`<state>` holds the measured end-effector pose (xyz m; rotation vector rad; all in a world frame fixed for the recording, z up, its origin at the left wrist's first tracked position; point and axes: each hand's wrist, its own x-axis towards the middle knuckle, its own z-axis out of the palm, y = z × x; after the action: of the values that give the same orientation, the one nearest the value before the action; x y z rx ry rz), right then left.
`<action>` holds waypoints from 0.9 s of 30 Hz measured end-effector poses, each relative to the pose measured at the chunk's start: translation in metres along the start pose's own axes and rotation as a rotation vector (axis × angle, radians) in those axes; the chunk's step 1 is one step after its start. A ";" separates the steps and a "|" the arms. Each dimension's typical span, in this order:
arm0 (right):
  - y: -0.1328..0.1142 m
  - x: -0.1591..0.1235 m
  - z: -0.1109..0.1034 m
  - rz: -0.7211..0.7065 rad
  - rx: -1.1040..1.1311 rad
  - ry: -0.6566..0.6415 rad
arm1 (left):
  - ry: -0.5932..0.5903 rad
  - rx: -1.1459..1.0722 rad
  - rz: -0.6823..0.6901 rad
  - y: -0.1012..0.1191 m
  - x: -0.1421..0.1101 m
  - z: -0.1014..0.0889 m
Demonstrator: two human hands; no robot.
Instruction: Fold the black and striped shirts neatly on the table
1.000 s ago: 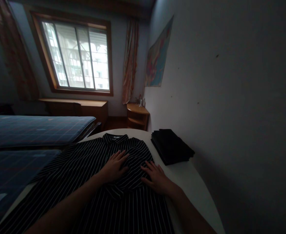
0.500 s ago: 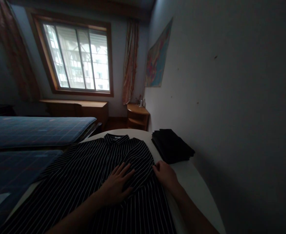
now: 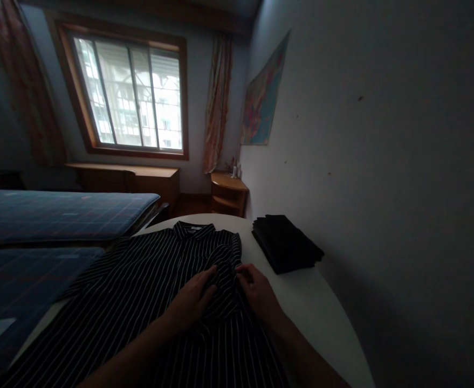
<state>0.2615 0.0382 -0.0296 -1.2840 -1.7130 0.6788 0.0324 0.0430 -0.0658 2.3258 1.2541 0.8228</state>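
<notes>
A dark shirt with thin white stripes (image 3: pixel 139 291) lies spread on a round white table (image 3: pixel 321 318), collar at the far side. My left hand (image 3: pixel 192 302) rests on the shirt's chest with its fingers curled into the cloth. My right hand (image 3: pixel 256 293) pinches the shirt's right edge, which is pulled inward over the front. Both hands sit close together near the middle of the garment.
A stack of folded black cloth (image 3: pixel 287 242) lies on the table by the wall at the right. Two beds with blue checked covers (image 3: pixel 54 215) stand at the left. A window (image 3: pixel 129 99), wooden desk (image 3: pixel 139 180) and corner shelf (image 3: pixel 228 191) are at the back.
My right hand went from flat on the shirt to its right edge, gripped it and drew it inward over the front. My left hand slid slightly nearer and curled its fingers.
</notes>
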 end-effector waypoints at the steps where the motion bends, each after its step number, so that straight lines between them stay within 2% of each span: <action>1: -0.005 -0.003 0.004 -0.035 -0.031 -0.036 | 0.024 -0.031 -0.017 0.000 0.001 -0.001; 6: -0.023 -0.017 0.021 -0.256 -0.276 -0.350 | 0.089 -0.066 -0.006 -0.002 0.003 -0.001; 9: -0.028 -0.023 0.024 -0.311 -0.382 -0.480 | 0.102 -0.053 -0.009 -0.003 0.005 -0.001; 13: -0.030 -0.025 0.021 -0.317 -0.395 -0.505 | 0.135 -0.004 -0.013 0.000 0.020 -0.006; 17: -0.029 -0.025 0.019 -0.326 -0.395 -0.515 | 0.090 0.115 -0.040 0.005 0.051 -0.009; 22: -0.023 -0.026 0.020 -0.346 -0.407 -0.527 | 0.034 0.200 -0.045 0.004 0.089 0.000; 27: -0.024 -0.026 0.017 -0.387 -0.417 -0.528 | 0.067 0.211 -0.082 0.001 0.108 0.009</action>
<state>0.2376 0.0070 -0.0267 -1.0375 -2.5581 0.4646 0.0853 0.1334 -0.0380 2.4059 1.5208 0.7813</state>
